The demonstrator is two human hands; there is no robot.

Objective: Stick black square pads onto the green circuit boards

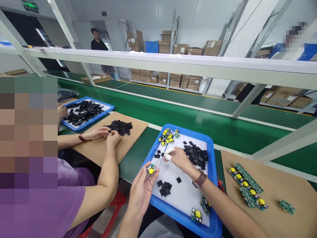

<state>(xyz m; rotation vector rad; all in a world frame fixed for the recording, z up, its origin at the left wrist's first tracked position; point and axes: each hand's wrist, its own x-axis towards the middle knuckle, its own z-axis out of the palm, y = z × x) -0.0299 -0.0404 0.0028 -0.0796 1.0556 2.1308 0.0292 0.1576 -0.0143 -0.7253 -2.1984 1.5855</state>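
Left hand [143,185] pinching a small circuit board with a yellow-capped part [150,170] at fingertips, held over the 9 o'clock rim of the blue tray [210,145]. Right hand [179,158], watch on wrist, one white-wrapped finger [167,153], fingers curled and reaching down onto the white tray liner; whether a black square is already pinched cannot be told. Heap of black squares [196,154] just at 3 o'clock of that hand, a smaller cluster [164,189] at 6 o'clock, a few strays near 9. Step judged: pick-up of one black square to pair with the held board. Next move likely calls for a clean single-piece pinch, then bringing both hands together over the liner, board kept level. Bunch of unprocessed boards [168,135] at 12 o'clock of tray; two more boards [200,211] at 5 o'clock near the front rim. Open liner in tray centre, enough room for both hands. Raised tray rim close on the left, risk of knocking the board on it. Row of boards [247,186] on cardboard sheet [284,198] at 3 o'clock, well apart. Co-worker's hands [106,134] at 10 o'clock on another cardboard sheet with own black pile [120,127], apart from tray. Green conveyor belt [188,112] beyond, at 12 o'clock.
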